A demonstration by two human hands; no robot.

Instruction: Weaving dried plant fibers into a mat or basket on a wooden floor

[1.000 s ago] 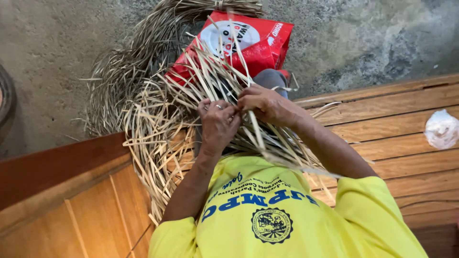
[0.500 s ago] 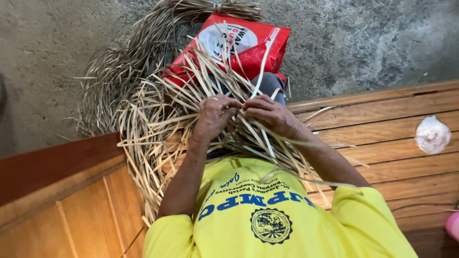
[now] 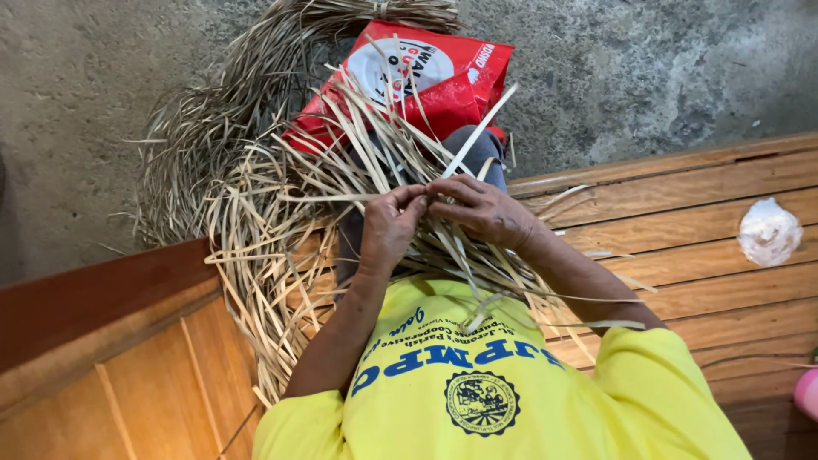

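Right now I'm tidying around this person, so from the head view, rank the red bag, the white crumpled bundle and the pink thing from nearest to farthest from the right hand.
1. Red bag: just above the right hand, on the concrete floor.
2. White crumpled bundle: far to the right, on the wooden planks.
3. Pink thing: lower right edge, partly cut off.

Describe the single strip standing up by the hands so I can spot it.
Start at the red plastic bag on the concrete floor. From the right hand, one pale strip rises diagonally toward the bag's right corner. Unlike the tangled tan strips, it is straight, whiter and alone.
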